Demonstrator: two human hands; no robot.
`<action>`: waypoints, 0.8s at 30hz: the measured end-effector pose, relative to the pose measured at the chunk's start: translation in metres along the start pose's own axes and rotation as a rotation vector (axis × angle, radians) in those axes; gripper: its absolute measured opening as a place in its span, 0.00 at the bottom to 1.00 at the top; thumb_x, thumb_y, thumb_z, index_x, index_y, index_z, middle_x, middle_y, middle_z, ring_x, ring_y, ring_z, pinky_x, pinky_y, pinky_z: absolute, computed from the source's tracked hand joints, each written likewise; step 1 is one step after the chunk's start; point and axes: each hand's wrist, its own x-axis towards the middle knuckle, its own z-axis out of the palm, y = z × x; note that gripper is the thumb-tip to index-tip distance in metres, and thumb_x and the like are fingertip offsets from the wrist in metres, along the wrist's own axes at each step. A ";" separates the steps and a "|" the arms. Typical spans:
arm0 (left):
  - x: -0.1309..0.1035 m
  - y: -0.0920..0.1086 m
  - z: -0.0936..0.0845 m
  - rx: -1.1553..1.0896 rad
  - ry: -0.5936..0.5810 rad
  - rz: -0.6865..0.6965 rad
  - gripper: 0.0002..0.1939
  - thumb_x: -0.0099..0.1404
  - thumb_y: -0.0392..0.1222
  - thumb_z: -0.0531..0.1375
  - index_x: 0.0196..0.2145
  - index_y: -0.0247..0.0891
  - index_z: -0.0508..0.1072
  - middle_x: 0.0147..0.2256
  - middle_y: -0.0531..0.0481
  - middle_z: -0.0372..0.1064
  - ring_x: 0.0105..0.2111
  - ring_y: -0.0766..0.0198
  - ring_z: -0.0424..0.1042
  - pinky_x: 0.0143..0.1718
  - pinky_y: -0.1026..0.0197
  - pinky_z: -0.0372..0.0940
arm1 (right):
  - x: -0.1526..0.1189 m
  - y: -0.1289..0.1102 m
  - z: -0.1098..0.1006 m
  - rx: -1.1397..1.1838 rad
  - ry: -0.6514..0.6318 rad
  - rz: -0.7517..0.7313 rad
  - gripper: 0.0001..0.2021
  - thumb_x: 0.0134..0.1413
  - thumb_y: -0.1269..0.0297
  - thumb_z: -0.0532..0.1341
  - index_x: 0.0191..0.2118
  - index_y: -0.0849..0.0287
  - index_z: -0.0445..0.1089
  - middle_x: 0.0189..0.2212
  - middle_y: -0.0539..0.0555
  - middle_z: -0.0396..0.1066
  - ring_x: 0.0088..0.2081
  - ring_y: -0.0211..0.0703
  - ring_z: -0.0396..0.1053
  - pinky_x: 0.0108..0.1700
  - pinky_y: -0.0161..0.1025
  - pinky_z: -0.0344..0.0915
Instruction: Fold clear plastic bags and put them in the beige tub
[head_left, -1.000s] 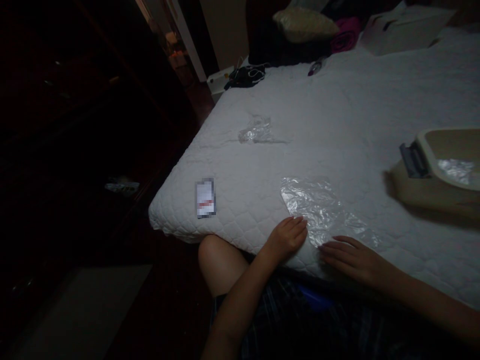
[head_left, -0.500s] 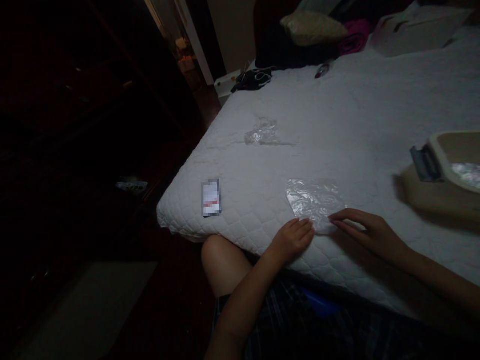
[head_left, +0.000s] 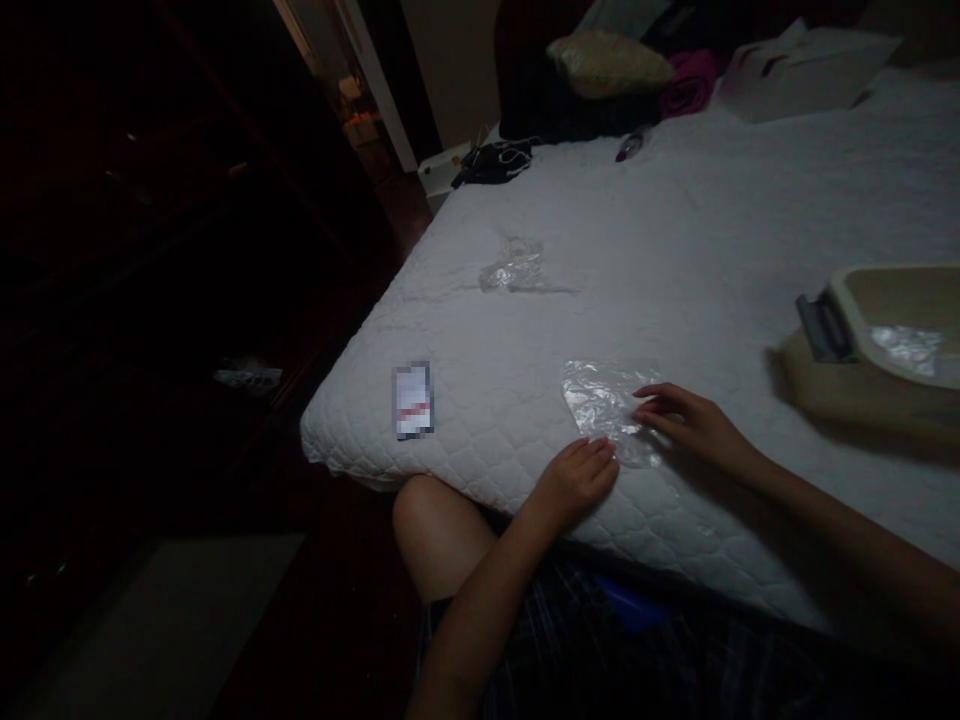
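Observation:
A clear, wrinkled plastic bag (head_left: 596, 390) lies flat on the white quilted bed (head_left: 697, 270) in front of me. My left hand (head_left: 579, 485) rests on the bag's near left edge, palm down, its fingers stretched out and lying flat. Over the right part of the bag is my right hand (head_left: 694, 425), fingers pointing left and slightly apart. Nothing shows in its fingers; whether the fingertips touch the plastic is hard to make out.
A second clear plastic bag (head_left: 514, 268) lies farther back. To the left is a phone-like rectangle (head_left: 413, 400), blurred out. A beige bin (head_left: 862, 395) with a grey handle holds shiny plastic at right. A white box (head_left: 810, 75) and a pillow (head_left: 611, 65) sit at the back.
My right hand has moved away from the bag's near edge, farther over the bag. My left hand stays in place on it. The view has shifted slightly to the right.

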 end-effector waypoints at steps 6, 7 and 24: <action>0.002 0.002 -0.006 0.016 0.038 -0.012 0.12 0.67 0.34 0.51 0.47 0.33 0.68 0.47 0.43 0.70 0.53 0.59 0.65 0.53 0.54 0.64 | 0.005 0.005 0.007 -0.108 0.010 -0.045 0.18 0.49 0.49 0.59 0.40 0.57 0.67 0.28 0.54 0.73 0.29 0.45 0.71 0.31 0.42 0.67; 0.002 0.002 -0.006 0.020 0.050 -0.012 0.12 0.67 0.34 0.51 0.46 0.33 0.68 0.46 0.43 0.70 0.52 0.60 0.66 0.53 0.54 0.64 | 0.005 0.006 0.008 -0.138 0.008 -0.055 0.16 0.50 0.50 0.59 0.39 0.57 0.67 0.27 0.54 0.72 0.28 0.45 0.70 0.31 0.41 0.67; 0.001 0.003 -0.004 0.056 0.031 -0.025 0.12 0.67 0.35 0.49 0.45 0.33 0.69 0.47 0.42 0.69 0.53 0.59 0.64 0.53 0.52 0.63 | 0.015 0.017 0.009 -0.481 -0.016 -0.301 0.16 0.57 0.55 0.53 0.33 0.59 0.73 0.30 0.57 0.69 0.33 0.46 0.68 0.37 0.44 0.65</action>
